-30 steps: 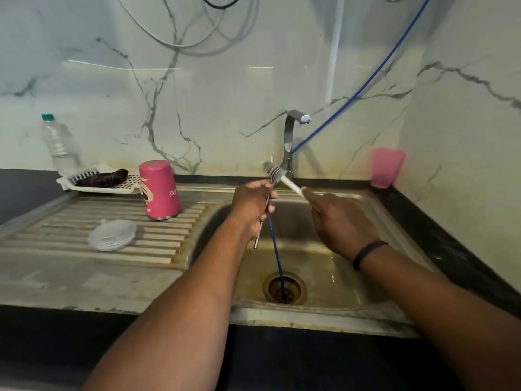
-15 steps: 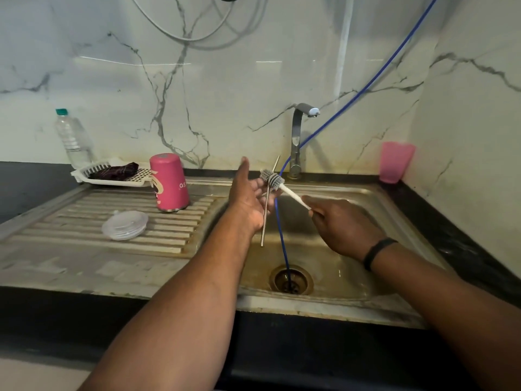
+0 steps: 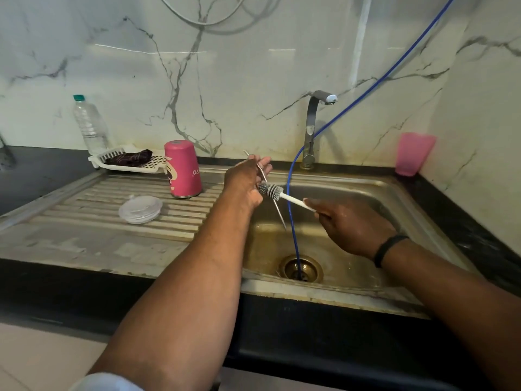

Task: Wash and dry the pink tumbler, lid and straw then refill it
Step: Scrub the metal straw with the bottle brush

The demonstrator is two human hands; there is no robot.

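The pink tumbler [image 3: 183, 169] stands upside down on the ribbed drainboard [image 3: 84, 210]. Its clear lid [image 3: 140, 209] lies in front of it. My left hand [image 3: 244, 183] holds the thin metal straw [image 3: 279, 213] tilted over the sink basin's left edge. My right hand [image 3: 353, 225] grips the white handle of a small bristle brush [image 3: 272, 191], whose head presses against the straw beside my left palm.
A steel tap [image 3: 311, 128] stands behind the sink [image 3: 380, 198]. A blue hose [image 3: 293, 221] runs down into the drain [image 3: 300, 268]. A pink cup [image 3: 413, 153] sits at the back right. A white rack [image 3: 127, 165] with a dark cloth and a water bottle [image 3: 90, 125] are at the back left.
The brush head has slid down along the straw toward my left palm. The straw has tilted more, its lower end swinging right.
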